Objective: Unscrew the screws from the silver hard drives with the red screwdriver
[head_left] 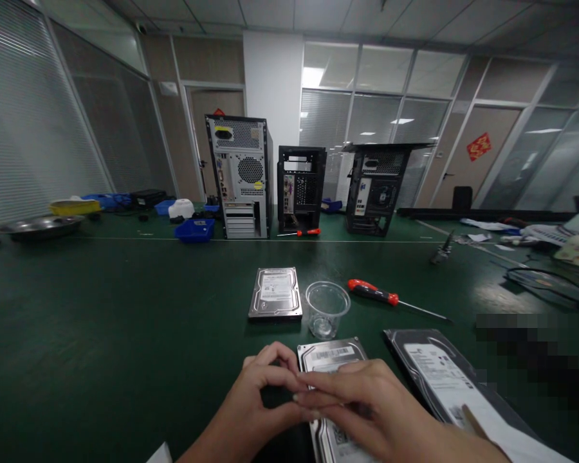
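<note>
My left hand (265,389) and my right hand (367,395) meet at their fingertips above a silver hard drive (330,350). Both sets of fingers are closed in a pinch; anything small between them is hidden. My right hand covers much of that drive's label. Just beyond stands a clear plastic cup (327,302), whose contents I cannot make out clearly. A second hard drive (276,289) lies label up to the cup's left. Right of my hands is a third drive in a dark bag (415,337). A red and black screwdriver (374,292) lies behind it, tip pointing right.
Three computer cases, a tall one (241,154), a small one (302,186) and a tilted-looking one (379,186), stand at the back of the green table (101,308). Another screwdriver (309,232) lies before them. A blue tray (194,230) and metal bowl (41,225) are left; cables (545,276) lie right.
</note>
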A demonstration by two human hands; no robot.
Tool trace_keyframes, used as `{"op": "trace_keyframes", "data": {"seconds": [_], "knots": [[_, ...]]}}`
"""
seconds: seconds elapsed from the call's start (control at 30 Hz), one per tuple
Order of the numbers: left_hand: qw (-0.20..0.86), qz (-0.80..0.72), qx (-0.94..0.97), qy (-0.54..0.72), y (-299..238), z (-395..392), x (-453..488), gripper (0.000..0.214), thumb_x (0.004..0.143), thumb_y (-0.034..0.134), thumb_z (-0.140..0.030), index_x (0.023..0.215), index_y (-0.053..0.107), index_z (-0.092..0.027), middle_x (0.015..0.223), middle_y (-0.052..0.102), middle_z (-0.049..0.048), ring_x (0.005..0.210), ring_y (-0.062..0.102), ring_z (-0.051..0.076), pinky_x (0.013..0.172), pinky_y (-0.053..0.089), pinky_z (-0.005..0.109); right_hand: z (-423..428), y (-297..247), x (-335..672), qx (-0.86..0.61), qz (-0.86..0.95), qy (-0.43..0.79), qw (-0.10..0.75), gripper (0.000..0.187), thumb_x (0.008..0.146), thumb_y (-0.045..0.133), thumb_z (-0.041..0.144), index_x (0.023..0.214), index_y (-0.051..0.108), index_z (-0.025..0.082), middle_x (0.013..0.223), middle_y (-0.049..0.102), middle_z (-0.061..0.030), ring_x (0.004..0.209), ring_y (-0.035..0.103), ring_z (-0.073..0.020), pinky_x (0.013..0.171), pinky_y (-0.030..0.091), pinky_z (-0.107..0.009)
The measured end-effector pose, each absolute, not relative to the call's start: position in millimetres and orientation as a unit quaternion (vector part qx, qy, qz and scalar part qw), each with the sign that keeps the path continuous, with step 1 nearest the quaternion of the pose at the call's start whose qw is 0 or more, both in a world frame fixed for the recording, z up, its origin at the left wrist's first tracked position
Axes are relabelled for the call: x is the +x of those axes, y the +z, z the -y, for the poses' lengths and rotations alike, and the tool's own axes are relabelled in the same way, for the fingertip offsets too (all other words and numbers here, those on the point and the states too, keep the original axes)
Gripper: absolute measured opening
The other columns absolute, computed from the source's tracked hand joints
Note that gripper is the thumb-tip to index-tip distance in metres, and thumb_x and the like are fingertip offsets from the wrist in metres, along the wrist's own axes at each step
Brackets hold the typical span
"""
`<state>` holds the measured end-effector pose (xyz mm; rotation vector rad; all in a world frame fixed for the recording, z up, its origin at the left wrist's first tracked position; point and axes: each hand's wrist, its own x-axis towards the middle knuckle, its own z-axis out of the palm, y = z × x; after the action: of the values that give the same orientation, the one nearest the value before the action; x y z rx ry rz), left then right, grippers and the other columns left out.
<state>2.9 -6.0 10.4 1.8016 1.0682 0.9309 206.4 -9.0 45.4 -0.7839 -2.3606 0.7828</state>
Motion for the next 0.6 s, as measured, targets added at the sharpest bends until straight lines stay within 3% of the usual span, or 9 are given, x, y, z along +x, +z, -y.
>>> {"op": "trace_keyframes", "data": {"seconds": [0.23, 0.33, 0.43, 0.53, 0.6], "knots": [[0.45, -0.424, 0.684, 0.387, 12, 5, 0, 0.025, 0.069, 0.073, -0.046, 0.068, 0.073, -0.021, 0.085, 0.051, 0.0017, 0.084, 0.051, 0.019, 0.077, 0.038, 0.029, 28, 52, 205, -0.318, 0.868, 0.243, 0.294, 0.053, 0.082, 0.051, 0.007, 0.129, 0.05, 0.031, 0.113, 0.067, -0.0002, 0.092, 0.067, -0.0149, 0.077, 0.053, -0.022], [0.37, -0.474, 0.735, 0.314, 13, 11, 0, 0.016, 0.067, 0.076, -0.044, 0.07, 0.075, -0.028, 0.086, 0.055, 0.0012, 0.087, 0.051, 0.021, 0.083, 0.034, 0.034, 19, 62, 226, -0.364, 0.868, 0.182, 0.284, 0.043, 0.087, 0.05, 0.018, 0.128, 0.051, 0.031, 0.112, 0.067, -0.0016, 0.098, 0.065, -0.0174, 0.083, 0.053, -0.027], [0.314, -0.516, 0.752, 0.264, 21, 20, 2, 0.007, 0.068, 0.077, -0.039, 0.072, 0.075, -0.035, 0.088, 0.058, 0.0001, 0.09, 0.051, 0.021, 0.086, 0.031, 0.036, -21, 71, 270, -0.449, 0.86, 0.101, 0.219, 0.029, 0.09, 0.047, 0.029, 0.113, 0.063, 0.027, 0.107, 0.067, -0.0059, 0.095, 0.064, -0.0214, 0.084, 0.052, -0.035], [0.3, -0.533, 0.744, 0.27, 28, 25, 5, 0.007, 0.067, 0.079, -0.036, 0.073, 0.075, -0.039, 0.087, 0.058, -0.0009, 0.09, 0.053, 0.021, 0.086, 0.03, 0.036, -73, 67, 314, -0.529, 0.832, 0.016, 0.164, 0.035, 0.086, 0.051, 0.035, 0.112, 0.064, 0.016, 0.108, 0.064, -0.0133, 0.1, 0.061, -0.0277, 0.089, 0.048, -0.043], [0.296, -0.534, 0.745, 0.268, 29, 25, 6, 0.01, 0.066, 0.08, -0.035, 0.073, 0.074, -0.04, 0.086, 0.058, -0.0013, 0.089, 0.053, 0.021, 0.086, 0.029, 0.036, -97, 56, 329, -0.53, 0.834, 0.014, 0.153, 0.043, 0.084, 0.055, 0.038, 0.118, 0.059, 0.013, 0.112, 0.062, -0.0151, 0.104, 0.058, -0.0283, 0.09, 0.047, -0.041]]}}
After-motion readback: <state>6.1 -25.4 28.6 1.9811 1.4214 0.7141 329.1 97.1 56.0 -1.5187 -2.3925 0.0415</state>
